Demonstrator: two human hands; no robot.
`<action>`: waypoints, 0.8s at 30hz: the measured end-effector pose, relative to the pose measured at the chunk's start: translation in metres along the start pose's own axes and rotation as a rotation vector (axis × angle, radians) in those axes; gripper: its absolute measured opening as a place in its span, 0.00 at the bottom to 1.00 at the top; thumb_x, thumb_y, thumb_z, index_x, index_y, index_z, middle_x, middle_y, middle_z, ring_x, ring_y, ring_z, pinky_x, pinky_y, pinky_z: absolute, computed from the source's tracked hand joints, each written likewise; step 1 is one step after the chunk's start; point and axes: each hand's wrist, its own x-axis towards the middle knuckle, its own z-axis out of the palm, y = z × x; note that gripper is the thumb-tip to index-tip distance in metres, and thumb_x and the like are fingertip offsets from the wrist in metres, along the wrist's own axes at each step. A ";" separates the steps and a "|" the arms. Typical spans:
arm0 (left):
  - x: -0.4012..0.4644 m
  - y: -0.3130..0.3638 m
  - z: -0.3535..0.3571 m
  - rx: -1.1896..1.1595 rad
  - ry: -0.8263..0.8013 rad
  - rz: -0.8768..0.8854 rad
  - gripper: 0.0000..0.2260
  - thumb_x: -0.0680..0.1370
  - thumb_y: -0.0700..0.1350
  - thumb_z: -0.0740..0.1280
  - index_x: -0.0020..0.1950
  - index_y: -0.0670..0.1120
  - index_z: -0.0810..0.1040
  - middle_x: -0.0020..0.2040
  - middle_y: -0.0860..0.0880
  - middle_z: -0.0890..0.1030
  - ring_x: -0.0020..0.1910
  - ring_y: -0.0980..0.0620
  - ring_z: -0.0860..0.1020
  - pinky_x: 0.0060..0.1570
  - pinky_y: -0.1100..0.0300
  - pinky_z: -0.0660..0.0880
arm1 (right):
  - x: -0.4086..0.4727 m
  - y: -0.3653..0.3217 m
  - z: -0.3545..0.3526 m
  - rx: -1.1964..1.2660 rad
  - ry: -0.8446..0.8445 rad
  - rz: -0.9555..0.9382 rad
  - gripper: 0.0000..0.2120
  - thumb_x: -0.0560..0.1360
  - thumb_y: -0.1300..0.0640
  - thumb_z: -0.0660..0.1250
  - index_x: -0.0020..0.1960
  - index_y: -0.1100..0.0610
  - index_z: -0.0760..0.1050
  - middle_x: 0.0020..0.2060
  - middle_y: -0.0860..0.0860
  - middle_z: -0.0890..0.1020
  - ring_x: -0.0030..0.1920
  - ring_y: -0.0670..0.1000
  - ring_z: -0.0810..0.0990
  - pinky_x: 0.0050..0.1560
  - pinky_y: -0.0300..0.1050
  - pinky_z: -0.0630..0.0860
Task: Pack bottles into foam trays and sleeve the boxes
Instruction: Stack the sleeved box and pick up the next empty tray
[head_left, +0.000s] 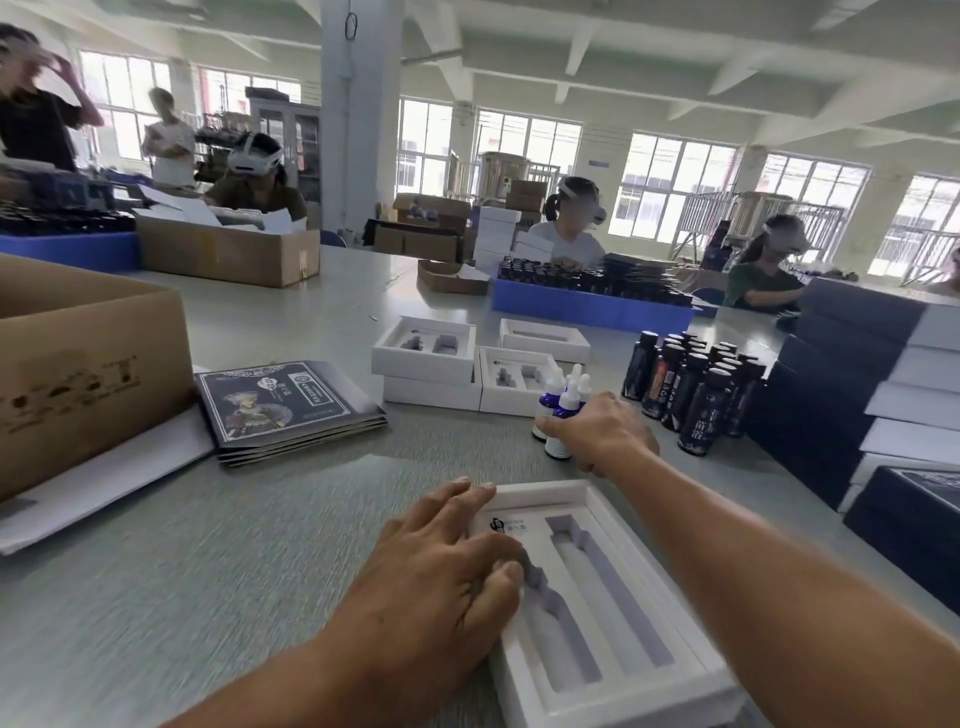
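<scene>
Here in the head view, the left hand (447, 561) lies flat, fingers straight, on the near foam tray's (613, 597) left edge; both long slots, running near to far, are unfilled. Farther off, the right hand (597, 431) curls round the small dropper bottles (558, 410). Judged so, a bottle must travel nearward and lie along a slot; the tall dark bottles (691, 389) stand just right.

Left hand (441, 561), right hand (602, 431): bare; forearms unsleeved; no gloves, rings, watch.
</scene>
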 end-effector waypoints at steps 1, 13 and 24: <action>0.000 0.000 0.000 -0.009 0.003 -0.003 0.20 0.76 0.64 0.47 0.66 0.69 0.66 0.78 0.65 0.53 0.72 0.70 0.40 0.73 0.58 0.49 | 0.000 0.000 0.000 0.016 0.003 0.000 0.25 0.69 0.32 0.69 0.50 0.54 0.79 0.43 0.52 0.83 0.45 0.54 0.82 0.51 0.49 0.79; 0.004 -0.003 -0.002 -0.189 0.113 -0.020 0.24 0.78 0.60 0.49 0.70 0.58 0.73 0.73 0.60 0.68 0.69 0.66 0.59 0.60 0.71 0.57 | -0.112 0.024 -0.079 0.426 -0.165 -0.362 0.15 0.70 0.41 0.71 0.42 0.54 0.81 0.33 0.46 0.86 0.33 0.45 0.85 0.33 0.40 0.79; 0.000 0.001 -0.001 -0.053 0.159 0.018 0.17 0.82 0.52 0.58 0.71 0.55 0.72 0.72 0.57 0.69 0.71 0.60 0.59 0.67 0.63 0.57 | -0.198 0.039 -0.069 -0.164 -0.091 -0.583 0.33 0.69 0.23 0.54 0.66 0.41 0.72 0.40 0.41 0.81 0.40 0.42 0.77 0.44 0.44 0.76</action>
